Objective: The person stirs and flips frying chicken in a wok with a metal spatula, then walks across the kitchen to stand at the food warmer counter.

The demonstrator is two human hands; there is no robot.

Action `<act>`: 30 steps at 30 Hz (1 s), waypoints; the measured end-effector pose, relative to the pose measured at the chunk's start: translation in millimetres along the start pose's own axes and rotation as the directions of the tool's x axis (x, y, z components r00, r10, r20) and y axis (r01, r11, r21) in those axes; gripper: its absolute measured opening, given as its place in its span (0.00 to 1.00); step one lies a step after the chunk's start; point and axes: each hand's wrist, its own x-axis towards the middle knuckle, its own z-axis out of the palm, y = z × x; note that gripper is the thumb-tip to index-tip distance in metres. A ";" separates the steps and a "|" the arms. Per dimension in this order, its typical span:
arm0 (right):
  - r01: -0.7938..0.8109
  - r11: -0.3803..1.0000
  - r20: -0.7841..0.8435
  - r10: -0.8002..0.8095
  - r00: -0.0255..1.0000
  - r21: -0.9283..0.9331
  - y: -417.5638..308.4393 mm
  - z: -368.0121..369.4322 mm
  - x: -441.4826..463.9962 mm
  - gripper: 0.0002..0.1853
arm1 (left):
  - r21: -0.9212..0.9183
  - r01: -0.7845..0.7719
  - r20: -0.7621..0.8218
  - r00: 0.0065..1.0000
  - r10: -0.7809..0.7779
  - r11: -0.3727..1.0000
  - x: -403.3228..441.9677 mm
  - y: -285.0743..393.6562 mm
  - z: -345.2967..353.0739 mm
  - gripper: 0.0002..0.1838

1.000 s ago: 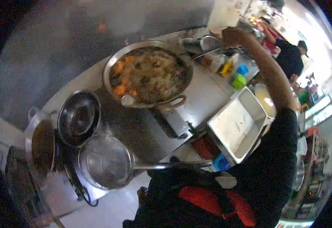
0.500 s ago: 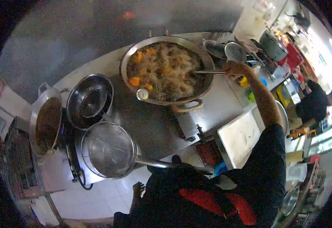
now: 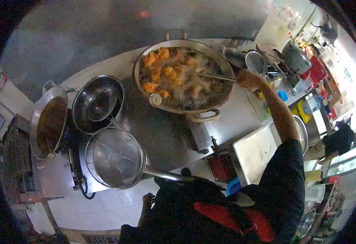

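My right hand (image 3: 249,79) is wrapped round the handle of a metal utensil (image 3: 216,77), whose far end is under the bubbling oil. The large wok (image 3: 141,75) holds orange-brown fried pieces (image 3: 170,73), mostly at its left side, with foam and steam over the rest. A small round metal object (image 3: 155,99) lies at the wok's front rim. Low in the view, my left hand (image 3: 148,199) hangs beside my body over the floor, fingers apart and holding nothing.
A wire strainer (image 3: 115,157) with a long handle lies at the front. Behind it are a dark metal bowl (image 3: 80,105) and another oil-filled pan (image 3: 35,126). A white tray (image 3: 254,153) stands right. A person in dark clothes (image 3: 339,139) is at the far right.
My right arm has come down from beside the wok, and the utensil now reaches into the oil. More orange pieces show at the wok's left. The view has shifted.
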 end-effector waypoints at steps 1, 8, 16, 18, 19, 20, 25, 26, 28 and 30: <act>-0.118 0.988 0.047 0.114 0.992 0.101 -30.8 -21.1 -23.1 0.06 | 0.009 -0.002 0.004 1.000 0.002 1.000 4.8 -4.6 -3.1 0.17; 0.132 0.977 -0.128 -0.154 0.980 -0.169 -21.3 -27.1 -71.1 0.07 | 0.015 0.067 0.013 0.998 -0.067 0.998 2.9 -0.7 -7.8 0.15; -0.015 0.939 -0.059 -0.005 0.998 -0.344 -28.2 -46.9 -104.6 0.15 | 0.075 -0.008 0.007 1.000 0.007 0.997 -32.5 46.4 13.9 0.17; -0.058 0.956 -0.144 0.016 0.989 -0.289 -36.3 -52.7 -116.0 0.13 | 0.079 -0.049 0.039 0.998 0.046 0.996 -34.3 48.0 13.3 0.17; -0.100 0.974 -0.170 0.066 0.983 -0.203 -50.8 -59.1 -123.2 0.12 | 0.082 -0.069 0.054 0.996 0.064 0.994 -32.6 45.8 11.5 0.17; -0.141 0.983 -0.192 0.118 0.974 -0.114 -60.2 -65.1 -127.6 0.11 | 0.073 -0.050 0.042 0.998 0.047 0.996 -30.7 44.4 9.6 0.16; -0.088 0.930 -0.214 0.010 0.977 -0.356 -63.2 -91.8 -135.6 0.12 | 0.018 0.043 0.003 0.999 -0.043 0.999 -4.4 15.7 -5.9 0.15; -0.056 0.919 -0.198 -0.025 0.980 -0.391 -67.1 -99.6 -136.8 0.12 | 0.013 0.052 0.000 0.999 -0.052 0.999 1.6 10.9 -9.0 0.15; -0.073 0.894 -0.257 -0.048 0.965 -0.443 -104.1 -120.0 -142.6 0.12 | -0.007 0.071 -0.003 0.997 -0.071 0.997 9.8 5.2 -11.6 0.14; -0.163 0.895 -0.228 0.071 0.971 -0.415 -110.6 -134.9 -140.9 0.13 | -0.032 0.060 0.006 0.998 -0.060 0.998 13.8 1.9 -11.0 0.14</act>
